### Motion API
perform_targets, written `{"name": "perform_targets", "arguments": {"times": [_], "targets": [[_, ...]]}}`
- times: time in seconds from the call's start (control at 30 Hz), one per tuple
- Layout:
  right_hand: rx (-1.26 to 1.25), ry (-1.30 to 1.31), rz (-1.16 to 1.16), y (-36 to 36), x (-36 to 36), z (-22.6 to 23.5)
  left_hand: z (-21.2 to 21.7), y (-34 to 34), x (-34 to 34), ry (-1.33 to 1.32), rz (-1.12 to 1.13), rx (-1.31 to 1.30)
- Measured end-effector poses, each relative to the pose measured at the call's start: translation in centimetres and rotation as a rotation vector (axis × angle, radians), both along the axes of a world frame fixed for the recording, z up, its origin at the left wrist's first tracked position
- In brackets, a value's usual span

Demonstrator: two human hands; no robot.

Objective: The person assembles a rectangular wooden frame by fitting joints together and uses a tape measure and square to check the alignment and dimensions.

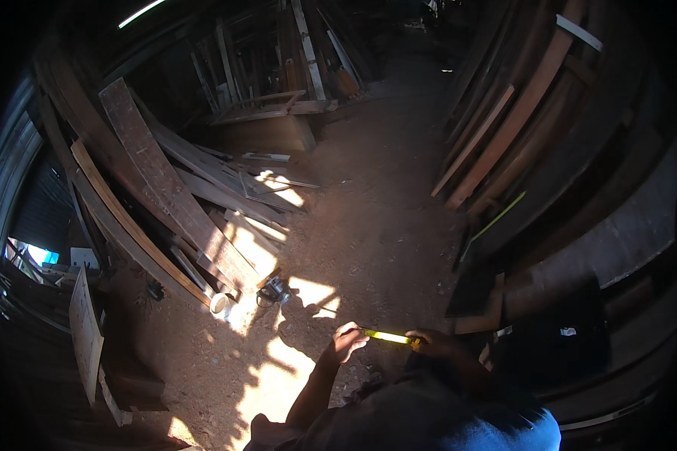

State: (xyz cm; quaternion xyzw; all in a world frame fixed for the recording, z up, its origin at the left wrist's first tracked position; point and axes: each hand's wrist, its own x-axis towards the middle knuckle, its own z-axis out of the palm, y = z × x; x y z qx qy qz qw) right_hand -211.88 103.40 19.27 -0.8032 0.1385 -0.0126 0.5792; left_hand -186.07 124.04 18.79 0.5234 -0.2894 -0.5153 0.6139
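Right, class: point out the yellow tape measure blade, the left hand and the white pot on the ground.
Yellow tape measure blade [387,337], head view, middle of the strip.
Left hand [347,339], head view, back of hand.
White pot [220,304], head view, its rim.

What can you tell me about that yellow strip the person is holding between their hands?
The yellow strip looks like the blade of a tape measure: thin, flat, bright yellow, lit by sun. A short length is pulled out nearly level, sloping slightly down to the right, above the reddish dirt floor. The left hand pinches its free end; the right hand closes over the other end, hiding any case. Markings are too small to tell.
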Motion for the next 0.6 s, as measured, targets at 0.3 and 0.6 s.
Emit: {"name": "perform_targets", "arguments": {"times": [0.3,0.6], "targets": [[0.035,0.326,0.044,-18.0,11.3,-2.4,-4.5,-19.7,14.6,0.153,0.038,0.216],[-0.046,0.333,0.205,-40.5,33.8,1.0,-17.2,-23.7,27.4,0.240,0.612,0.565]]}}
